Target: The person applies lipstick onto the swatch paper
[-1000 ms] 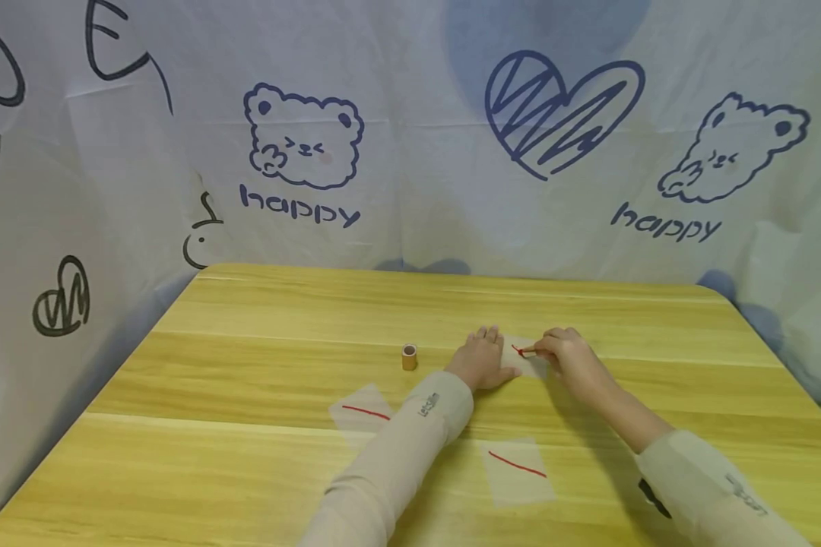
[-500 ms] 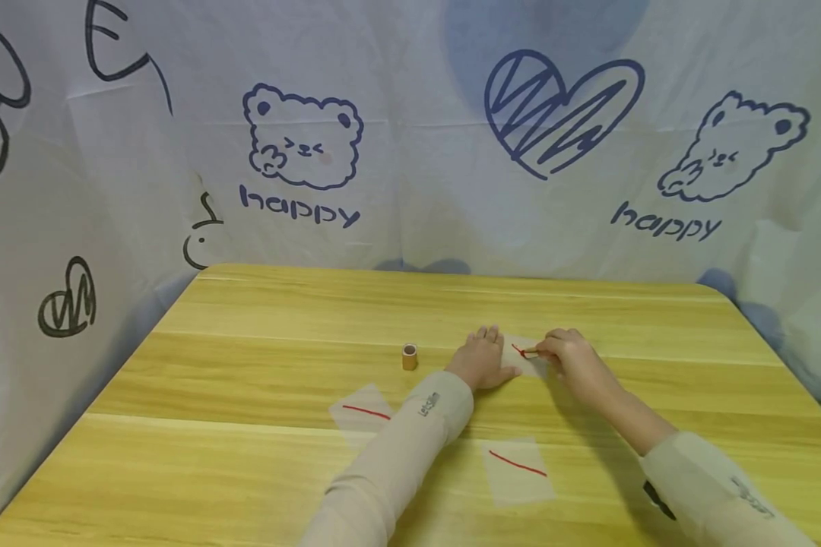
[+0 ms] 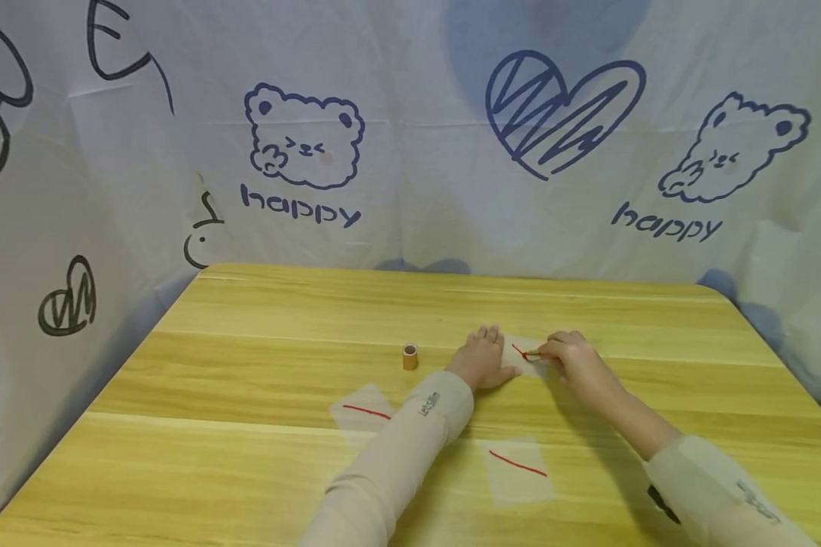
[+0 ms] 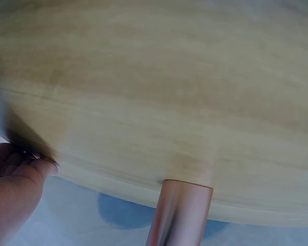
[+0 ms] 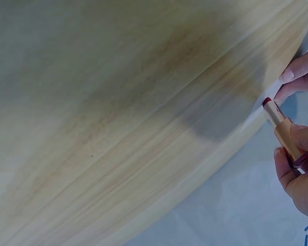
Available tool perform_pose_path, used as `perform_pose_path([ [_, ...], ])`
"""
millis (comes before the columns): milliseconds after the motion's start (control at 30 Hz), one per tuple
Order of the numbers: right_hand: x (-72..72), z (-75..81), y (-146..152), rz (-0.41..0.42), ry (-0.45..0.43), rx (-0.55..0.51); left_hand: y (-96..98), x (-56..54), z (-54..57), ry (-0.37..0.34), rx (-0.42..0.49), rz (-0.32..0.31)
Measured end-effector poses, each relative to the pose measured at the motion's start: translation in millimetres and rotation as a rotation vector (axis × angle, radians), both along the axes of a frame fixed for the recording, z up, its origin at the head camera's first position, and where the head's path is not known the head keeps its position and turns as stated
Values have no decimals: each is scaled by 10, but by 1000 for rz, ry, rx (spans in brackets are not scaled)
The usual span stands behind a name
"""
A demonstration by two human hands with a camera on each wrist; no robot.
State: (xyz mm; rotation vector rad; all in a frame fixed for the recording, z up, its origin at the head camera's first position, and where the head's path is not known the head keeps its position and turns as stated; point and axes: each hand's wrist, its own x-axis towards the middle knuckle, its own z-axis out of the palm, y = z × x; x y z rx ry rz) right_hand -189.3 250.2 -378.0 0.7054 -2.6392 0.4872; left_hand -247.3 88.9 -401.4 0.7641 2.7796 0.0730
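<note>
My right hand pinches a lipstick with a gold tube, clearest in the right wrist view. Its red tip meets a small pale sheet of paper, at the lower end of a short red line. On the left edge of that sheet my left hand rests flat, fingers stretched forward and thumb out to the side. To the left of it stands the lipstick cap, upright with its hollow end up; the left wrist view shows it as a shiny rose-gold cylinder.
Two more pale sheets lie nearer on the wooden table. Each bears one red line: the left sheet is partly covered by my left sleeve, the right sheet lies between my arms. A white cloth with drawings hangs behind the table.
The lipstick tip has moved slightly right and toward me, and the red line on the far sheet has grown a little longer. My left hand has stayed in place.
</note>
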Motion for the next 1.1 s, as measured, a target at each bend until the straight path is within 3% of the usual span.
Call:
perform_pose_path([
  [1100, 99, -5, 40, 10, 28, 11, -1, 24, 15, -4, -5, 5],
])
